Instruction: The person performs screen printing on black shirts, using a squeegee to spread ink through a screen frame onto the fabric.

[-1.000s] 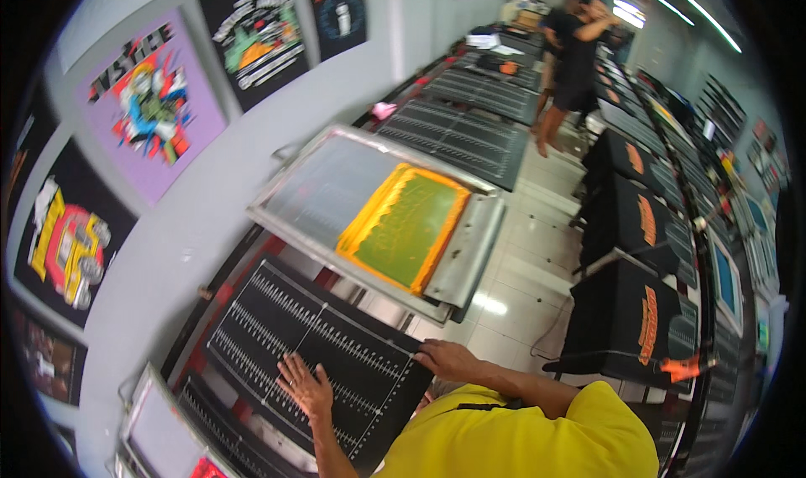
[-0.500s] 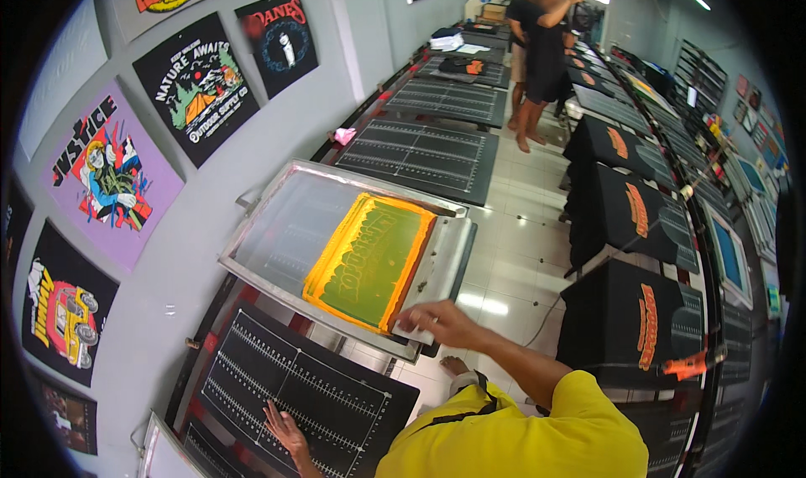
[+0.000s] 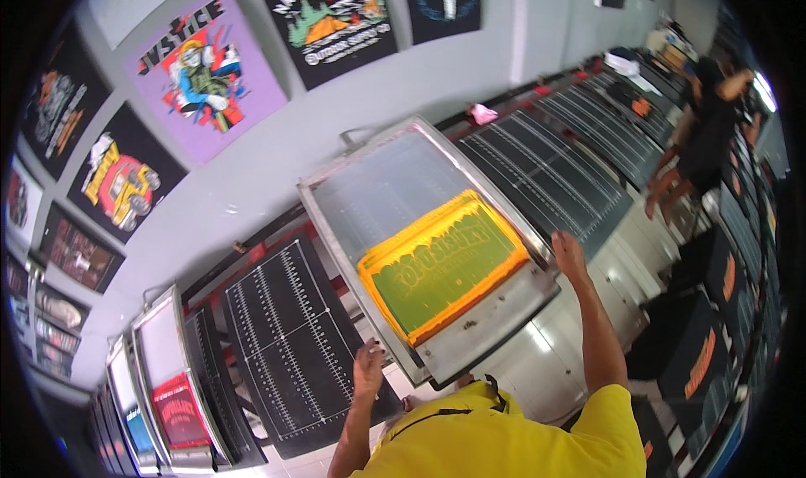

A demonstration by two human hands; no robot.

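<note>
A metal-framed printing screen (image 3: 336, 264) lies over a platen in front of me, tilted in view. Orange ink (image 3: 378, 264) borders its greenish stencil area, with lettering in the mesh. My left hand (image 3: 368, 369) is raised beside the frame's near left rail, its fingers apart, holding nothing visible. On the other side, my right hand (image 3: 569, 255) is held just off the right rail near the front corner. Its fingers are partly hidden from this angle, but nothing shows in them. A pale metal strip (image 3: 478, 318) with small dark spots runs along the screen's near end.
A black platen (image 3: 285, 344) with white ruled marks lies left of the screen, another platen (image 3: 546, 176) right of it. Further left stand a screen with red ink (image 3: 178, 415) and one with blue (image 3: 138, 428). Black shirts (image 3: 688, 360) with orange prints lie right. A person (image 3: 714, 134) stands far right.
My view has swung left. My right hand has moved from above the screen's near corner to beyond its right rail. My left hand has come from over the platen to the left rail.
</note>
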